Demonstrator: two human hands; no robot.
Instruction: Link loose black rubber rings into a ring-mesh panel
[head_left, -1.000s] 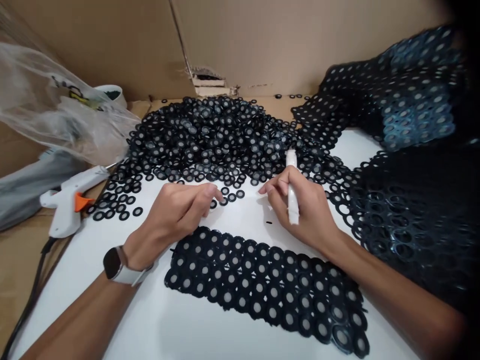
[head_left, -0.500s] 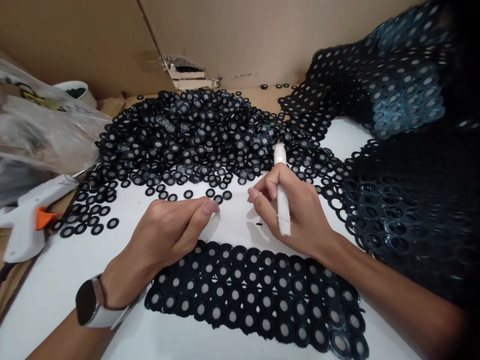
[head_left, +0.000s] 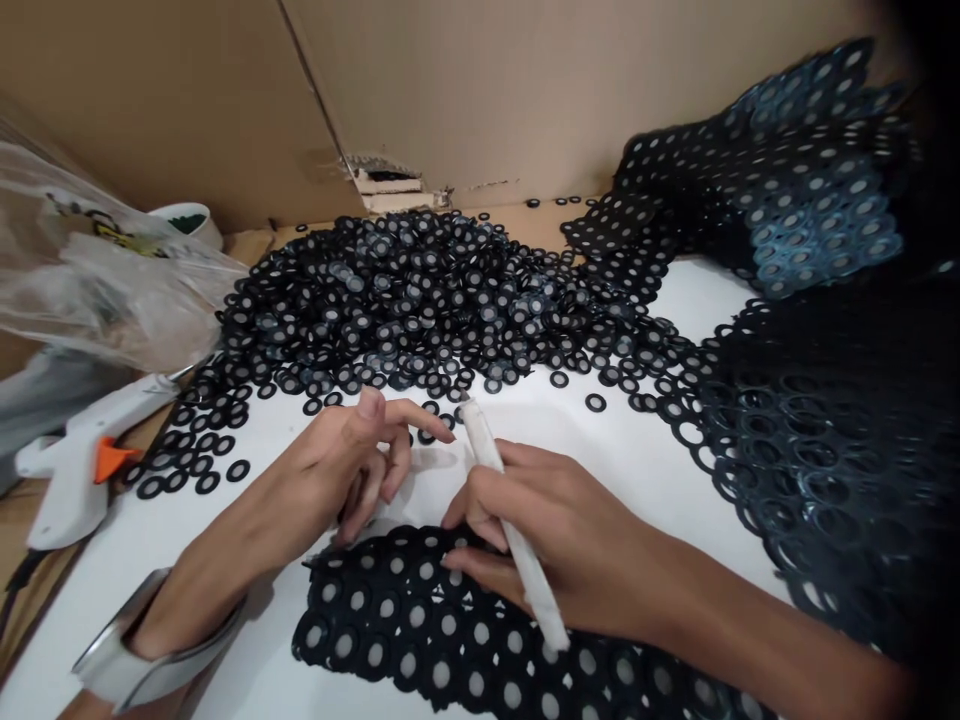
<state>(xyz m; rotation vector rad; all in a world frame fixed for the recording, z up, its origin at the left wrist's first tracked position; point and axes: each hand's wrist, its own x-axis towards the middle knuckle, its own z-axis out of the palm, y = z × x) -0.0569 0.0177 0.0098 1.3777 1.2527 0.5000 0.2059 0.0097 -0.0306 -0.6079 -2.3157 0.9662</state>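
My right hand (head_left: 555,520) is closed round a white stick-like tool (head_left: 517,545) that seems wrapped in tape or paper, its small dark tip pointing up and away. The thumb and a finger of this hand reach the upper edge of a strip of joined black rings with grey discs (head_left: 442,625). Just left of it, my left hand (head_left: 337,455) is open, thumb raised and index finger stretched toward the tool. Its lower fingers curl near the strip's upper left edge; whether they touch it I cannot tell. My right forearm covers part of the strip.
Behind my hands lies a heap of loose black rings with grey centres (head_left: 420,300). A white glue gun with an orange trigger (head_left: 82,455), a clear plastic bag (head_left: 135,290) and a white pot (head_left: 195,222) are at left. Joined black sheets (head_left: 810,460) pile up at right. Cardboard (head_left: 570,100) stands behind.
My left hand has gone from pinched to spread fingers. My right hand has moved left and down to the strip, with the white tool now leaning left. The view has shifted slightly.
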